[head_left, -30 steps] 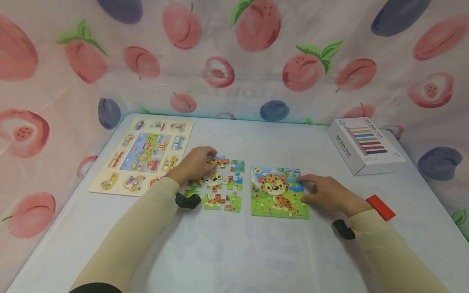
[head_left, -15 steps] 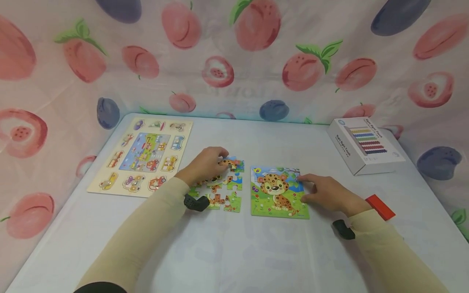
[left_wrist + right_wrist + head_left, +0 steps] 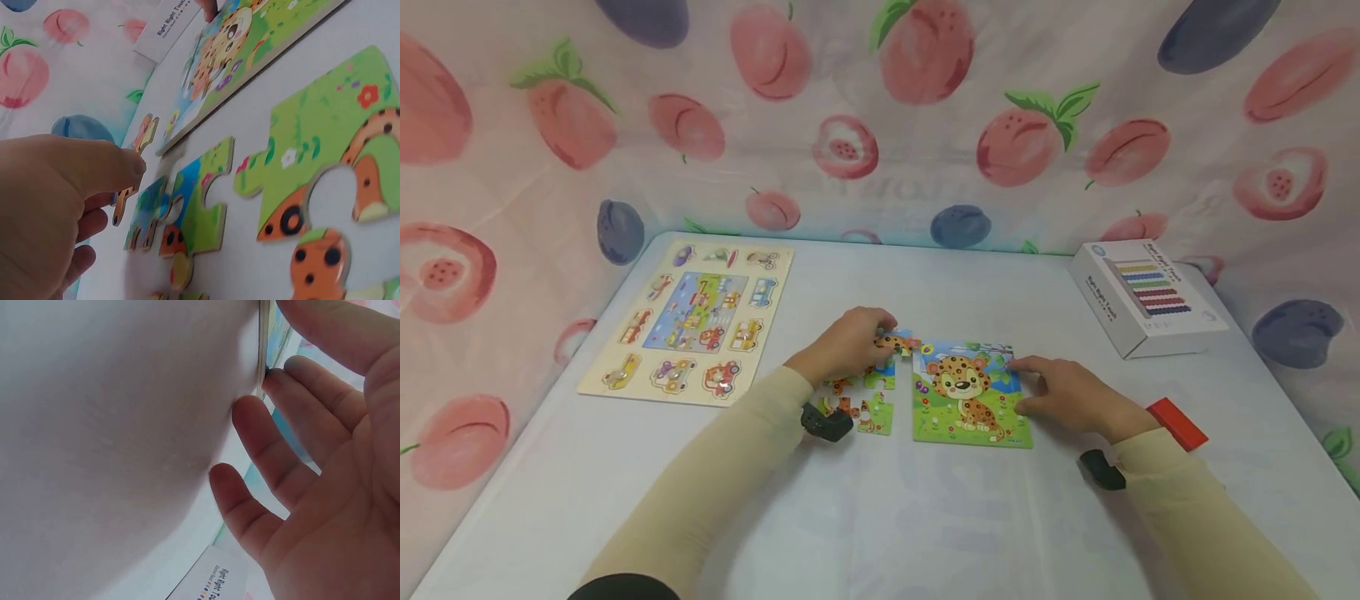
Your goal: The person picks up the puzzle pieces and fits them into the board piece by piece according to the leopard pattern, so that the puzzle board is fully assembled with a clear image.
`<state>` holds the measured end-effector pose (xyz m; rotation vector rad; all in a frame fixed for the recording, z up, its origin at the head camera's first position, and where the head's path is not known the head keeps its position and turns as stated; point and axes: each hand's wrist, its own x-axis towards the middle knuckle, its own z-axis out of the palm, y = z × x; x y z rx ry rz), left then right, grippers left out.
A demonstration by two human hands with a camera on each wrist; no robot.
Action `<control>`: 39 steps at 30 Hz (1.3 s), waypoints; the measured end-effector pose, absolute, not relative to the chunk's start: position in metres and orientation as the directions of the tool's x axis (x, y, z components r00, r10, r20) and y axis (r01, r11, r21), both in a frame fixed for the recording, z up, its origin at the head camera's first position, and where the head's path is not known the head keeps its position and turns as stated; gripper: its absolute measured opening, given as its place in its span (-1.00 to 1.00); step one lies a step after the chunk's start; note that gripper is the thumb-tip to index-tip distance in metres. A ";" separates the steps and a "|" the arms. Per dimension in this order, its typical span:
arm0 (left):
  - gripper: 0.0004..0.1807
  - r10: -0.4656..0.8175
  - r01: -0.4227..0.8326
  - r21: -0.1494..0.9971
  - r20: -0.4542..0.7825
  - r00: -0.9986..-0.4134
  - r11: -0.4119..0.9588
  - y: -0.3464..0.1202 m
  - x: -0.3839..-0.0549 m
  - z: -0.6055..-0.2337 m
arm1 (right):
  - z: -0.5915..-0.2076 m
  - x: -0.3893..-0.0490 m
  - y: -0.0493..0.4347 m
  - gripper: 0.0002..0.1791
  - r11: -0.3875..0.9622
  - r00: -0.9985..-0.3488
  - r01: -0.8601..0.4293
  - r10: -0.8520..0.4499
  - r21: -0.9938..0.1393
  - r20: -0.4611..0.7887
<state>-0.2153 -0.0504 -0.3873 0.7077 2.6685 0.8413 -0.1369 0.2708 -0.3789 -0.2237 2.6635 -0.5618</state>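
Note:
My left hand [image 3: 844, 343] pinches a jigsaw piece [image 3: 896, 342] with a leopard-spot print, close to the upper left corner of a square leopard puzzle board [image 3: 964, 421]. In the left wrist view, thumb and fingers meet on this jigsaw piece [image 3: 124, 203], raised above the other pieces. Below that hand lie several loose jigsaw pieces [image 3: 876, 415], partly hidden by it in the head view. My right hand [image 3: 1071, 398] touches the board's right edge, thumb and index finger apart. The right wrist view shows its fingers [image 3: 269, 444] loosely bent, fingertips at the board's edge and table.
A wooden vehicle puzzle board [image 3: 597, 379] lies at the left of the white table [image 3: 880, 525]. At the back right stands a white box [image 3: 1150, 300] with coloured bars printed on it. A red block [image 3: 1177, 423] lies beside the right wrist. Fruit-print cloth [image 3: 917, 158] hangs behind.
My left hand has moved right with the jigsaw piece, from above the loose pieces to the leopard board's upper left corner. The right hand and the board have stayed put.

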 end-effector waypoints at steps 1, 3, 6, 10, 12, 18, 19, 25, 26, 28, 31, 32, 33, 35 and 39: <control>-0.52 0.526 0.380 0.587 -0.093 -0.845 0.715 -0.049 -0.215 -0.388 | -0.379 -0.137 0.271 -0.22 0.908 -0.906 -0.082 -0.240 -0.412 -0.349; -0.52 0.536 0.393 0.578 -0.093 -0.839 0.715 -0.046 -0.214 -0.389 | -0.380 -0.137 0.270 -0.23 0.911 -0.908 -0.102 -0.250 -0.401 -0.337; -0.53 0.555 0.423 0.555 -0.086 -0.827 0.716 -0.042 -0.213 -0.391 | -0.380 -0.137 0.270 -0.24 0.912 -0.911 -0.124 -0.261 -0.390 -0.321; -0.53 0.563 0.433 0.548 -0.087 -0.822 0.716 -0.037 -0.210 -0.391 | -0.380 -0.137 0.270 -0.24 0.913 -0.912 -0.121 -0.257 -0.390 -0.319; -0.53 0.561 0.427 0.550 -0.093 -0.823 0.718 -0.034 -0.209 -0.390 | -0.380 -0.136 0.269 -0.24 0.913 -0.913 -0.114 -0.251 -0.391 -0.322; -0.54 0.568 0.427 0.551 -0.108 -0.816 0.717 -0.027 -0.208 -0.389 | -0.380 -0.135 0.271 -0.24 0.910 -0.914 -0.098 -0.243 -0.402 -0.326; -0.54 0.572 0.430 0.552 -0.108 -0.813 0.715 -0.026 -0.208 -0.388 | -0.380 -0.135 0.271 -0.24 0.909 -0.914 -0.098 -0.243 -0.404 -0.326; -0.54 0.592 0.446 0.557 -0.104 -0.799 0.700 -0.019 -0.207 -0.389 | -0.380 -0.136 0.271 -0.24 0.903 -0.910 -0.095 -0.249 -0.418 -0.331; -0.54 0.595 0.451 0.555 -0.102 -0.797 0.699 -0.018 -0.207 -0.389 | -0.380 -0.136 0.271 -0.24 0.902 -0.910 -0.094 -0.250 -0.420 -0.332; -0.54 0.603 0.460 0.554 -0.098 -0.792 0.694 -0.015 -0.206 -0.389 | -0.380 -0.136 0.271 -0.24 0.902 -0.910 -0.093 -0.249 -0.421 -0.333; -0.52 0.609 0.469 0.553 -0.089 -0.788 0.689 -0.009 -0.204 -0.389 | -0.381 -0.135 0.271 -0.23 0.903 -0.909 -0.090 -0.247 -0.421 -0.335; -0.52 0.608 0.466 0.556 -0.090 -0.789 0.688 -0.008 -0.204 -0.389 | -0.381 -0.135 0.271 -0.24 0.903 -0.910 -0.089 -0.245 -0.421 -0.335; -0.51 0.608 0.465 0.561 -0.089 -0.789 0.685 -0.006 -0.203 -0.389 | -0.381 -0.135 0.271 -0.23 0.903 -0.909 -0.087 -0.245 -0.421 -0.336; -0.50 0.605 0.460 0.564 -0.091 -0.791 0.686 -0.003 -0.202 -0.389 | -0.381 -0.135 0.271 -0.24 0.902 -0.910 -0.087 -0.245 -0.422 -0.335; -0.51 0.592 0.447 0.566 -0.094 -0.800 0.693 0.001 -0.199 -0.390 | -0.382 -0.135 0.272 -0.24 0.901 -0.910 -0.094 -0.250 -0.424 -0.330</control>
